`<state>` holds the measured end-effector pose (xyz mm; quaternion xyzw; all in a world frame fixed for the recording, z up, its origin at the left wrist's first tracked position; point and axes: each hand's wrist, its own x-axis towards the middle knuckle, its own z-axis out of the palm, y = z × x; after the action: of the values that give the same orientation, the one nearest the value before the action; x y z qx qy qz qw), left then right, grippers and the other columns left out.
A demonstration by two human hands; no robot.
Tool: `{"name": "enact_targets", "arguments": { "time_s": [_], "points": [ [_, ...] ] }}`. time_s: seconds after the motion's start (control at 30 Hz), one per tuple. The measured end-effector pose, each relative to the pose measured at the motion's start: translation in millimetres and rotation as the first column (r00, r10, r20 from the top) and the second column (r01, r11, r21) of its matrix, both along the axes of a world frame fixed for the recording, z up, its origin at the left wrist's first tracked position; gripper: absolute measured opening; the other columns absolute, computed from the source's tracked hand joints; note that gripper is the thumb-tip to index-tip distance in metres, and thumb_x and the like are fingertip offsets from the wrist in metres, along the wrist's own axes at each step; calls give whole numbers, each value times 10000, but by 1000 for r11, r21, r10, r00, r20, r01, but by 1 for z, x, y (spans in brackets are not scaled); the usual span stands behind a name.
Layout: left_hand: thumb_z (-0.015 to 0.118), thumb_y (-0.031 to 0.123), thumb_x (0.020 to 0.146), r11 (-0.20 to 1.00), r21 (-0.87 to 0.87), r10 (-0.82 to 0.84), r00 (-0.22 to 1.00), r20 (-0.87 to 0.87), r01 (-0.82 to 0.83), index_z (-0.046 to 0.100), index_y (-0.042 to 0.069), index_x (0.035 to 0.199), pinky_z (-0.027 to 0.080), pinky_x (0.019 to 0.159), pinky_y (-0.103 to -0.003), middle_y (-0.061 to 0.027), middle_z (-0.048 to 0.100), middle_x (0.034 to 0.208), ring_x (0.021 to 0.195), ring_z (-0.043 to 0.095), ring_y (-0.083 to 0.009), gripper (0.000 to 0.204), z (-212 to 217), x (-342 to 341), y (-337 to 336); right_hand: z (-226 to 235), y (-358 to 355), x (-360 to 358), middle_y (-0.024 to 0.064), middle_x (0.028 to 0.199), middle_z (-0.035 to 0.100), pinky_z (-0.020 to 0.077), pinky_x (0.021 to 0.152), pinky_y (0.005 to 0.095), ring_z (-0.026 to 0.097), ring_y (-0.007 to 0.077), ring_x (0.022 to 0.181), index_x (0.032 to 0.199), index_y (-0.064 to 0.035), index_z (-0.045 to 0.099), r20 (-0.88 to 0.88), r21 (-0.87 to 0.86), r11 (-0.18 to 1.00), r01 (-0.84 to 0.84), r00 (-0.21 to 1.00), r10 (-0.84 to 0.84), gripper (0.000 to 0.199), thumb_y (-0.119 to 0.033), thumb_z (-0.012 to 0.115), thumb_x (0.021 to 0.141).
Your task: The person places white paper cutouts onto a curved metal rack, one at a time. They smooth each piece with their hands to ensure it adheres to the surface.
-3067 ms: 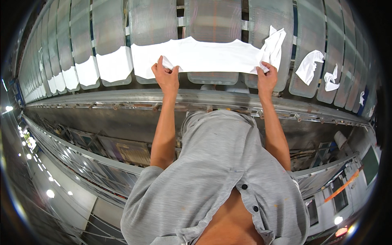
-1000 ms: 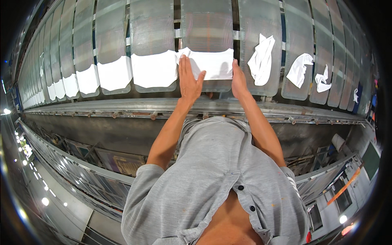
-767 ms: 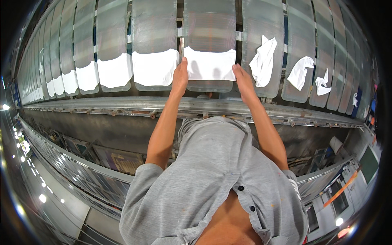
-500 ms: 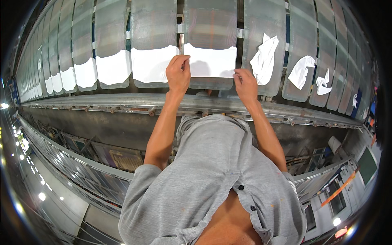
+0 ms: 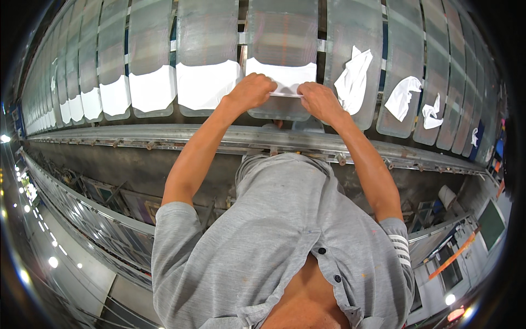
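A white fabric piece [image 5: 285, 71] lies across the lower part of the grey flat board [image 5: 282, 33] in front of me. My left hand [image 5: 252, 92] is closed on its near edge, toward the left side. Closed on the same edge further right is my right hand [image 5: 322, 102]. Between the hands the edge looks lifted or folded into a narrow band. My fingertips are partly hidden by my knuckles. On the board to the left, another white fabric piece [image 5: 207, 85] lies flat. A crumpled white cloth [image 5: 353, 79] rests on the board to the right.
Grey boards stand in a long row to both sides, with gaps between them. Smooth white pieces cover those to the left; loose crumpled cloths, one of them here [image 5: 404, 97], lie on those to the right. A metal rail [image 5: 219, 133] runs between me and the boards.
Both hands have moved inward, closer together, and now hold the fabric's near edge. That edge has shifted away from me, baring more of the board's near end. My elbows have spread outward.
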<state>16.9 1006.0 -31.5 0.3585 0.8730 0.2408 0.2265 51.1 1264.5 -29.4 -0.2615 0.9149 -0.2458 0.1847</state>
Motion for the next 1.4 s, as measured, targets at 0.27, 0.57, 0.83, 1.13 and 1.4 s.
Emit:
{"name": "enact_targets", "arguments": {
  "time_s": [0.27,0.57,0.83,1.13,1.4],
  "points": [
    [604,12,836,966,219,139,990,17,-139,618,17,943,513,818,-462,-160,652,919,875,644,-366,108,-1,19,-5,-4,3,3,117,914,643,523,793,453,642,331,922,1001,-53,584,-43,-58,996,-70,997,67,109,-91,587,898],
    [731,66,817,907,196,365,928,75,-373,643,14,999,549,812,-438,-157,699,1003,948,671,-350,209,3,30,-6,-1,1,13,133,961,653,506,825,451,638,347,946,1112,-87,593,82,-128,977,170,984,-160,254,-132,685,880],
    [758,67,808,880,373,356,928,-110,-294,720,56,927,540,745,-413,-116,702,947,908,671,-294,126,1,40,-15,-5,9,15,105,965,654,525,785,415,641,308,942,954,-76,671,-1,-205,975,90,996,-92,115,-139,702,863],
    [739,28,798,927,279,314,924,-220,-249,703,22,929,493,779,-380,-86,641,878,873,615,-261,136,-2,61,-20,-6,9,37,76,899,619,505,789,396,624,266,912,994,-60,654,-205,-182,983,-2,978,-36,171,-91,713,837],
    [649,6,800,960,237,211,945,-250,-152,690,31,924,466,815,-371,-76,623,923,923,595,-243,133,2,71,-24,-3,10,41,67,935,616,456,841,369,610,242,935,986,-72,641,-278,-152,984,-94,959,48,203,-60,710,796]
  ]
}}
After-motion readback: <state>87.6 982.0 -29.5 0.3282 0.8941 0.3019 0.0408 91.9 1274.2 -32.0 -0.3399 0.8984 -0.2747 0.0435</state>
